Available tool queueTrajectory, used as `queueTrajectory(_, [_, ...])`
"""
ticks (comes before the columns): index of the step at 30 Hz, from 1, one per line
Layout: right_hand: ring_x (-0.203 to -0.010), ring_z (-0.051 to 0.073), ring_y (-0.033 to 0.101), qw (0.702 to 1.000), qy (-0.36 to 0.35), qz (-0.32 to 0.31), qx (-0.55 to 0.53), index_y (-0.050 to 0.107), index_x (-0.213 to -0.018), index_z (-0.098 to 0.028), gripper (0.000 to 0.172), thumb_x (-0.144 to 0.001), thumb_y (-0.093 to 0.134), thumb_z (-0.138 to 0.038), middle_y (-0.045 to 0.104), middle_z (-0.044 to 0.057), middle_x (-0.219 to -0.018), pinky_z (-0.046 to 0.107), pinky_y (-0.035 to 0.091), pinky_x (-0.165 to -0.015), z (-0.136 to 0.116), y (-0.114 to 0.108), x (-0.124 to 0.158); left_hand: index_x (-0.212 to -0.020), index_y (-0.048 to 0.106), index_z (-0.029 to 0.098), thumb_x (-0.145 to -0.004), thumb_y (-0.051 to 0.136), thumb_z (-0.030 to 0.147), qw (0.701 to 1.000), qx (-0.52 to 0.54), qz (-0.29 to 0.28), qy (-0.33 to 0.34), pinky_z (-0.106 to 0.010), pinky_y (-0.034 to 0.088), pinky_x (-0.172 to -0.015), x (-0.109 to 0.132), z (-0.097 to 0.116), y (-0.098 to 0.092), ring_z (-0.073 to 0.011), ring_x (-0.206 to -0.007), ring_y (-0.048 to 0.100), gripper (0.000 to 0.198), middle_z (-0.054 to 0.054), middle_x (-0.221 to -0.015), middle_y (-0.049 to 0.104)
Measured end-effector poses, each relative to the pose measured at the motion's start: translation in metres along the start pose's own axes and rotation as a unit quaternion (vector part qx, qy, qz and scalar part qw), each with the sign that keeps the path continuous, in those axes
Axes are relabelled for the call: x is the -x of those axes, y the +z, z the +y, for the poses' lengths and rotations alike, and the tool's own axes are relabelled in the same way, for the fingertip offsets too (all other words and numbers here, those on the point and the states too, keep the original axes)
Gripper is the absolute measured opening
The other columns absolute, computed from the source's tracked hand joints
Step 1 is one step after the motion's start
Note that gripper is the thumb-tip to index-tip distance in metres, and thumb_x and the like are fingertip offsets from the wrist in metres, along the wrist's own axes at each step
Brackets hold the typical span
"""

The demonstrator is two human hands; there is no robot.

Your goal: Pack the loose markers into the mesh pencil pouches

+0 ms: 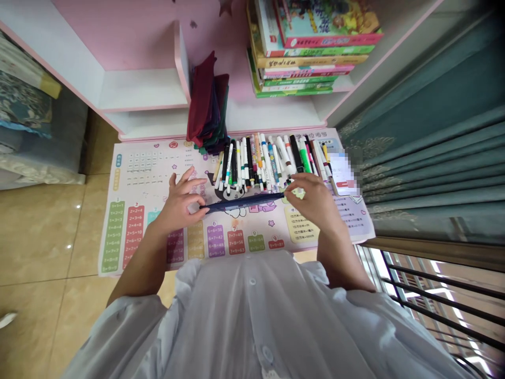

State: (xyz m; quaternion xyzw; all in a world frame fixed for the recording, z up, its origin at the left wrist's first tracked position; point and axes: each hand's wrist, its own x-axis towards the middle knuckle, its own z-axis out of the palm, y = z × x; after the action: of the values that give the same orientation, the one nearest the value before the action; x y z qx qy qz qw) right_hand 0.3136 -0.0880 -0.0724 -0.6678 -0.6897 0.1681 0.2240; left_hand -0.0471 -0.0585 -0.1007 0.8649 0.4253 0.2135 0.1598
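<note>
I am seeing the left hand (179, 202) and the right hand (311, 202) each pinching one end of a long, flat, dark blue object (242, 202), holding it level just above the pastel printed desk mat (130, 226). Just behind it a row of coloured marker pens (268, 158) is lying on the mat, and farther back dark red fabric pouches (205, 105) are standing beside a stack of colourful books (307, 52).

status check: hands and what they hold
Left hand and right hand each grip one end of long dark blue item. Row of markers just behind it.
</note>
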Motion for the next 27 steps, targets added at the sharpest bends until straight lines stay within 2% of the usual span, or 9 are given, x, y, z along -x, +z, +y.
queueTrajectory(2, [-0.127, 0.034, 0.054, 0.997, -0.074, 0.016, 0.017, 0.074, -0.093, -0.023, 0.017, -0.082, 0.068, -0.034, 0.064, 0.012, -0.126, 0.057, 0.044, -0.11, -0.007, 0.006, 0.002, -0.062, 0.063, 0.021, -0.083, 0.065, 0.036, 1.0, -0.005, 0.001, 0.001, -0.063, 0.012, -0.122, 0.0, 0.001, -0.001, -0.0336, -0.15, 0.031, 0.026, -0.005, -0.133, 0.064])
queueTrajectory(5, [-0.135, 0.037, 0.046, 0.987, -0.153, -0.011, 0.047, 0.075, -0.1, -0.023, 0.02, -0.081, 0.074, -0.029, 0.061, 0.013, -0.132, 0.059, 0.041, -0.114, -0.015, 0.017, 0.002, -0.063, 0.064, 0.021, -0.083, 0.065, 0.034, 1.0, -0.018, 0.002, 0.005, -0.065, 0.013, -0.121, 0.001, 0.006, -0.003, -0.0352, -0.15, 0.031, 0.024, -0.007, -0.135, 0.063])
queueTrajectory(8, [-0.135, 0.038, 0.047, 0.979, -0.19, -0.015, 0.07, 0.077, -0.09, -0.022, 0.012, -0.084, 0.067, -0.018, 0.063, 0.015, -0.13, 0.058, 0.045, -0.111, -0.016, 0.027, 0.0, -0.066, 0.067, 0.021, -0.083, 0.065, 0.033, 0.999, -0.04, 0.0, 0.011, -0.068, 0.013, -0.119, 0.001, 0.013, -0.003, -0.0377, -0.149, 0.032, 0.021, -0.008, -0.137, 0.062])
queueTrajectory(12, [-0.126, 0.037, 0.054, 0.961, -0.265, 0.027, 0.07, 0.077, -0.075, -0.019, 0.022, -0.088, 0.06, -0.012, 0.069, 0.015, -0.116, 0.057, 0.054, -0.1, -0.011, 0.037, -0.001, -0.081, 0.074, 0.022, -0.087, 0.063, 0.038, 0.996, -0.088, -0.03, 0.011, -0.072, 0.009, -0.119, -0.001, 0.025, 0.004, -0.0391, -0.148, 0.033, 0.02, -0.009, -0.142, 0.059])
queueTrajectory(15, [-0.12, 0.034, 0.057, 0.943, -0.322, 0.061, 0.051, 0.076, -0.074, -0.019, 0.021, -0.089, 0.062, -0.013, 0.072, 0.013, -0.108, 0.055, 0.057, -0.093, -0.011, 0.042, 0.002, -0.091, 0.076, 0.022, -0.092, 0.06, 0.043, 0.992, -0.116, -0.049, 0.023, -0.073, 0.008, -0.119, -0.004, 0.034, 0.011, -0.0386, -0.147, 0.034, 0.026, -0.011, -0.143, 0.058])
queueTrajectory(18, [-0.12, 0.033, 0.057, 0.931, -0.353, 0.082, 0.034, 0.074, -0.076, -0.02, 0.019, -0.089, 0.062, -0.012, 0.072, 0.01, -0.108, 0.056, 0.054, -0.096, -0.017, 0.043, 0.005, -0.086, 0.076, 0.021, -0.095, 0.058, 0.04, 0.99, -0.13, -0.047, 0.042, -0.072, 0.008, -0.119, -0.006, 0.042, 0.016, -0.0373, -0.145, 0.038, 0.028, -0.011, -0.138, 0.062])
queueTrajectory(22, [-0.124, 0.035, 0.055, 0.931, -0.35, 0.107, 0.014, 0.073, -0.082, -0.021, 0.013, -0.09, 0.063, -0.016, 0.069, 0.01, -0.112, 0.059, 0.051, -0.099, -0.03, 0.039, 0.005, -0.074, 0.073, 0.021, -0.096, 0.055, 0.029, 0.99, -0.135, -0.007, 0.048, -0.071, 0.005, -0.119, -0.003, 0.048, 0.011, -0.0349, -0.144, 0.041, 0.03, -0.008, -0.135, 0.065])
queueTrajectory(24, [-0.127, 0.035, 0.053, 0.928, -0.345, 0.137, -0.018, 0.072, -0.096, -0.021, 0.008, -0.09, 0.067, -0.021, 0.065, 0.012, -0.117, 0.057, 0.052, -0.1, -0.036, 0.038, 0.002, -0.07, 0.071, 0.021, -0.097, 0.054, 0.03, 0.991, -0.127, 0.033, 0.039, -0.069, 0.005, -0.12, 0.002, 0.045, 0.003, -0.034, -0.142, 0.044, 0.033, -0.007, -0.13, 0.068])
queueTrajectory(27, [-0.129, 0.035, 0.051, 0.913, -0.35, 0.199, -0.066, 0.062, -0.123, -0.019, 0.037, -0.087, 0.071, -0.023, 0.058, 0.016, -0.125, 0.058, 0.051, -0.103, -0.04, 0.044, 0.0, -0.069, 0.07, 0.022, -0.097, 0.053, 0.035, 0.989, -0.098, 0.114, -0.01, -0.063, 0.009, -0.121, 0.013, 0.03, -0.01, -0.0319, -0.142, 0.045, 0.035, -0.006, -0.123, 0.071])
